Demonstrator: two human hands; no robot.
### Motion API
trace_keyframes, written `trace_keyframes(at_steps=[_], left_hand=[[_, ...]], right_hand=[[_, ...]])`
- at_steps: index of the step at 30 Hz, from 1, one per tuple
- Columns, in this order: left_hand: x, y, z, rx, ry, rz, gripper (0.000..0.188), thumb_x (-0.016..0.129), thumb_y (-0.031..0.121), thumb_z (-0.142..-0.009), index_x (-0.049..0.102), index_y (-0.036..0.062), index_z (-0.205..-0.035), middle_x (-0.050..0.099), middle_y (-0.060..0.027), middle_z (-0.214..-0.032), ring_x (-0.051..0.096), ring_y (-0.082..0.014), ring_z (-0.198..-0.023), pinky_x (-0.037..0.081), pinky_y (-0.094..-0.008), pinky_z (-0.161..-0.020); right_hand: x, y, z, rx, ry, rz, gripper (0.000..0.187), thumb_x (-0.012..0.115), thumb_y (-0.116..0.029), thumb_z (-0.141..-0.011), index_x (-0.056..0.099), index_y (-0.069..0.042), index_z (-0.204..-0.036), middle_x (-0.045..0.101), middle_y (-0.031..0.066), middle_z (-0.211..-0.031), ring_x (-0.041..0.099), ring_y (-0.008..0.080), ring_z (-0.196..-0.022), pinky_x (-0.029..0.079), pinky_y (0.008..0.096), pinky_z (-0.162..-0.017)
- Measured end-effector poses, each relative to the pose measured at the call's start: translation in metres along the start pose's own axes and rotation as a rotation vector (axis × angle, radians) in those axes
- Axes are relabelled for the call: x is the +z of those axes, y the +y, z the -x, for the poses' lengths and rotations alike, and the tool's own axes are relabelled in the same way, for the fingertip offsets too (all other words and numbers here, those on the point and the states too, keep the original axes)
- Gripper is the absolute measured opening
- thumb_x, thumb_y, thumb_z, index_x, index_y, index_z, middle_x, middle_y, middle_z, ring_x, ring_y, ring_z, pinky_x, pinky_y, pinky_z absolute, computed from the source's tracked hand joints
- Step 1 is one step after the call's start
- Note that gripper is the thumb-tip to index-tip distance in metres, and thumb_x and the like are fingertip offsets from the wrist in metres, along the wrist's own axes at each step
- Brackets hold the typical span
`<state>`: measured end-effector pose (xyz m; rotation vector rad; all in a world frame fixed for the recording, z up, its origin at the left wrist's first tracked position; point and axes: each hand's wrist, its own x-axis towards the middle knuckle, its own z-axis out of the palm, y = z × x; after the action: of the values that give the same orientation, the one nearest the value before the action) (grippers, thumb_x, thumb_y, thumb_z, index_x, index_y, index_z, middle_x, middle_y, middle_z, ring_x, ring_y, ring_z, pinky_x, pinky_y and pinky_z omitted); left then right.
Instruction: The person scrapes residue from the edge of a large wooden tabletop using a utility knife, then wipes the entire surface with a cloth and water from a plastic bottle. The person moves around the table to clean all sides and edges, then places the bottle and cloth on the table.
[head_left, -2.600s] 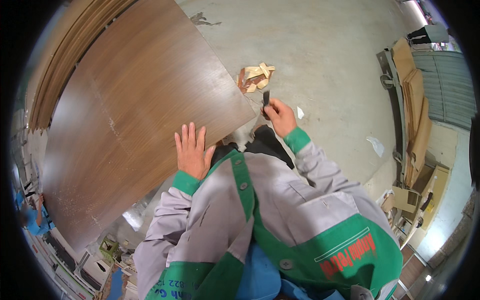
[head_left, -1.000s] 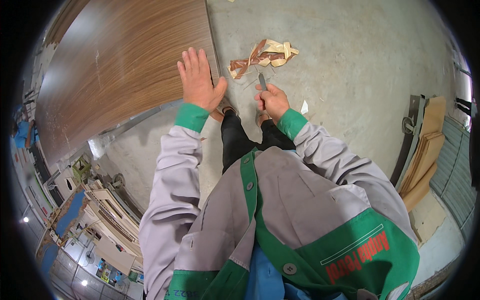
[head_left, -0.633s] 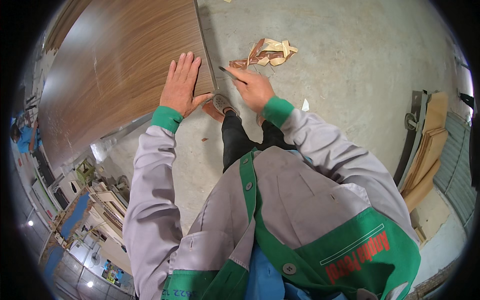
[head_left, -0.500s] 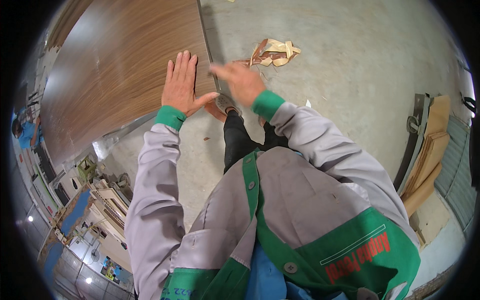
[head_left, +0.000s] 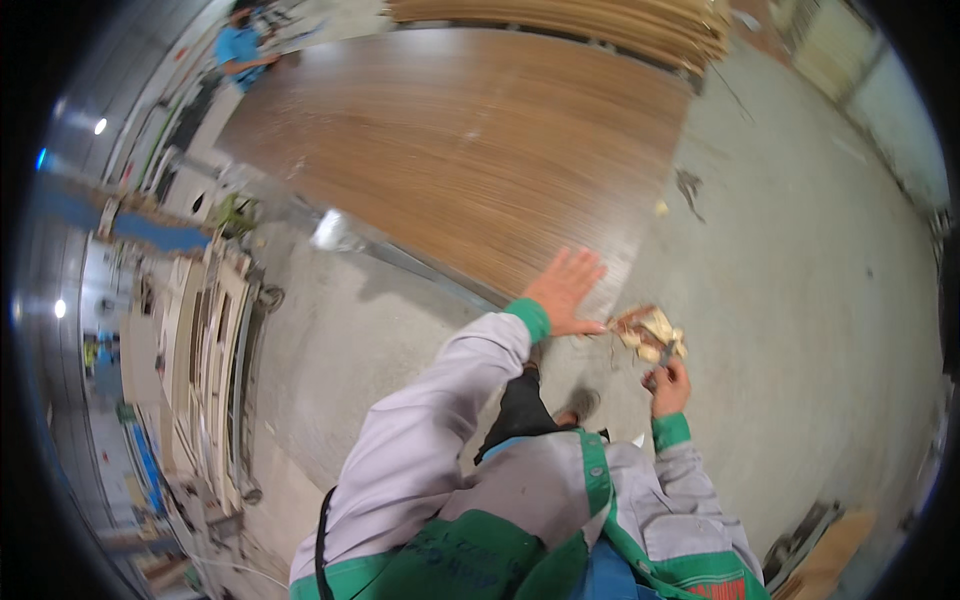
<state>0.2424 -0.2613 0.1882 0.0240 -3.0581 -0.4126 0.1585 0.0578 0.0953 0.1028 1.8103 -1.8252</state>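
Note:
A large brown wood-grain panel [head_left: 470, 150] stretches out before me. My left hand [head_left: 566, 292] lies on its near right corner, fingers spread and palm down. Beyond that corner, over the floor, my right hand [head_left: 671, 389] is closed with its fingers pinched together. A small greyish thing [head_left: 666, 354] sticks up from these fingers; its kind is too blurred to tell. Behind it on the floor is a tangle of pale and brown strips [head_left: 655, 322].
Long brown sheets [head_left: 560, 14] are stacked past the panel's far edge. A person in blue [head_left: 238, 58] stands at its far left end. Boards lean on a wheeled rack [head_left: 220, 380] to the left. A scrap [head_left: 690, 190] lies on the floor at right.
My view has swung, so the panel shows more fully and farther right. My right hand, blurred beside the panel's edge before, is now lower and away from it. My left hand stays on the panel.

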Motion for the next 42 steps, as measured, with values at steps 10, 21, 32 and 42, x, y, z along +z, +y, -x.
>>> trace_keyframes(at_steps=[10,21,32,42], left_hand=[[-0.1,0.037,0.117,-0.303,-0.417,0.598,0.053,0.063,0.05,-0.1,0.062,0.0062,-0.129,0.071,-0.0165,-0.12,0.068,-0.031,-0.107,0.054,-0.0435,-0.092],[-0.03,0.143,0.384,-0.86,-0.872,0.786,0.04,0.064,0.032,-0.097,0.07,0.0131,-0.132,0.076,-0.0113,-0.116,0.07,-0.0265,-0.106,0.055,-0.0403,-0.091],[0.004,0.148,0.358,-1.248,-0.689,0.932,0.037,0.065,0.029,-0.097,0.07,0.0115,-0.13,0.075,-0.01,-0.114,0.069,-0.025,-0.105,0.055,-0.0395,-0.092],[-0.013,0.144,0.348,-1.456,-0.577,0.974,0.035,0.066,0.027,-0.097,0.07,0.0101,-0.128,0.074,-0.0088,-0.111,0.069,-0.0237,-0.104,0.055,-0.0387,-0.092]], right_hand=[[-0.06,-0.356,0.054,-0.979,-0.317,-0.001,0.017,0.061,-0.005,-0.089,0.053,-0.007,-0.105,0.055,0.0075,-0.098,0.057,0.0204,-0.089,0.052,0.0397,-0.086],[-0.041,-0.115,0.062,-0.339,-0.407,0.4,0.02,0.06,-0.009,-0.091,0.053,-0.007,-0.109,0.055,0.0083,-0.1,0.057,0.0205,-0.09,0.052,0.0398,-0.087],[-0.075,-0.041,0.005,0.048,-0.15,0.305,0.023,0.058,-0.013,-0.092,0.052,-0.006,-0.113,0.056,0.0091,-0.103,0.057,0.0206,-0.091,0.051,0.04,-0.087],[-0.053,-0.099,-0.058,0.001,-0.158,0.328,0.026,0.057,-0.016,-0.093,0.052,-0.005,-0.117,0.057,0.0098,-0.105,0.057,0.0207,-0.092,0.05,0.0401,-0.088]])
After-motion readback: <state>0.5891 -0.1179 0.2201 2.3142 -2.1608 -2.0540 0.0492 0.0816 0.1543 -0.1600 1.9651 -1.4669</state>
